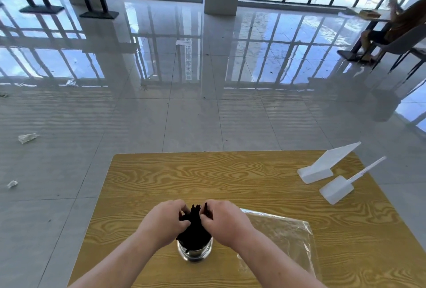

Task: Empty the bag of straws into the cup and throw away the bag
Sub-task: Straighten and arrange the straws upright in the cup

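My black straws stand bunched upright in the clear cup, tops fanning slightly; the cup looks like glass, I think. The empty clear bag lies flat just right of the cup

Table: yellow wood-grain table, standing on a glossy grey tiled floor.
Near edge, middle: a shiny metal cup stands upright on the table.
Right of the cup: a clear plastic bag lies flat on the top.
Far right corner: two white plastic scoops lie side by side, handles pointing past the table edge.
Floor, left: crumpled scraps of wrapper.
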Available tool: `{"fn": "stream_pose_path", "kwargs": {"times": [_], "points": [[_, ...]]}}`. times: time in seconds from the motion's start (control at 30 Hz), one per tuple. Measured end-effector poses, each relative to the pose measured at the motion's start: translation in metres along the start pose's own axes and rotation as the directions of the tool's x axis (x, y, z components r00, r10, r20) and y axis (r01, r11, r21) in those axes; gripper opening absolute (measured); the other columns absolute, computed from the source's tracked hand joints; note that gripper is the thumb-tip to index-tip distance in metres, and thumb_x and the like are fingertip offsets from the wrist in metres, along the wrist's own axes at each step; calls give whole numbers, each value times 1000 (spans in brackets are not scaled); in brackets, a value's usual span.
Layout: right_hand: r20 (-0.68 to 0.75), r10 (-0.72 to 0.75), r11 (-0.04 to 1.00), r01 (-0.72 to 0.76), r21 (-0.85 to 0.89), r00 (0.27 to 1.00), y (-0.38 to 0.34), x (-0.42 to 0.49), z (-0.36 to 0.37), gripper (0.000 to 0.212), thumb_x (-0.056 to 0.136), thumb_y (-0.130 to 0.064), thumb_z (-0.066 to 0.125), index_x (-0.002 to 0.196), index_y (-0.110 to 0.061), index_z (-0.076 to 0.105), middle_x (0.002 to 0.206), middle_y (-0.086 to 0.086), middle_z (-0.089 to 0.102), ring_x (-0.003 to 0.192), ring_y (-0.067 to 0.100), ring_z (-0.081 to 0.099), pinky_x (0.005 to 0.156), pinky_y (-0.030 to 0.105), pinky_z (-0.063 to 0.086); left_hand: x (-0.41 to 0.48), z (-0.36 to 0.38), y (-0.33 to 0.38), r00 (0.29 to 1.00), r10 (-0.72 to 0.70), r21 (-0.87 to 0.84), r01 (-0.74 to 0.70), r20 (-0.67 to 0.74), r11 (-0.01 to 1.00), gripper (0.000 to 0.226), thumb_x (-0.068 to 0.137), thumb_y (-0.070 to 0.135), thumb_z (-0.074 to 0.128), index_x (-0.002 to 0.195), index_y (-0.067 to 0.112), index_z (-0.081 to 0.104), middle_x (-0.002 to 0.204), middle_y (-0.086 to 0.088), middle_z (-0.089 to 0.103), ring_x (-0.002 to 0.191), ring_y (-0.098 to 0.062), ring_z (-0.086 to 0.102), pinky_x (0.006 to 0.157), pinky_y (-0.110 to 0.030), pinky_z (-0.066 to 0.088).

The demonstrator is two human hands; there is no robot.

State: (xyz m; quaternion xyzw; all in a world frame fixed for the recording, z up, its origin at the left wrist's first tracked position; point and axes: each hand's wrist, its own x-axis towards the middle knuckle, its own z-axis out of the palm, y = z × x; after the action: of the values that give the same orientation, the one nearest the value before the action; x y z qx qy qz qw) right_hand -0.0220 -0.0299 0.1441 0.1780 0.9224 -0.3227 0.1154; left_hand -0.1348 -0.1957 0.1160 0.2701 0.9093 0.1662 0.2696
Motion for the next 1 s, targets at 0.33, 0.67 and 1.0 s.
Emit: {"fn": "stream_pose_path", "kwargs": {"times": [0.33,0.67,1.0], "points": [[-115,-14,996,23,83,993,2,0,2,37,92,-59,54,121,-37,63,84,-11,69,75,11,66,57,28,47,0,-14,11,998,52,94,-50,-20,994,13,87,44,73,82,41,62,84,19,65,77,-1,61,56,-15,38],[-112,13,998,-6,59,994,5,5,4,29,94,-53,52,113,-34,65,78,-15,60,75,9,59,59,27,42,0,-36,27,993,90,67,-85,-70,994,13,86,46,70,79,36,65,84,17,69,79,-2,65,66,-23,54],[-35,-1,995,5,103,999,-6,4,5,50,89,-56,68,136,-42,59,105,-19,60,86,3,58,68,19,43,-10,-75,54,982,103,-30,-110,-160,994,19,78,46,77,73,31,68,71,15,71,65,-1,64,53,-17,40]]}}
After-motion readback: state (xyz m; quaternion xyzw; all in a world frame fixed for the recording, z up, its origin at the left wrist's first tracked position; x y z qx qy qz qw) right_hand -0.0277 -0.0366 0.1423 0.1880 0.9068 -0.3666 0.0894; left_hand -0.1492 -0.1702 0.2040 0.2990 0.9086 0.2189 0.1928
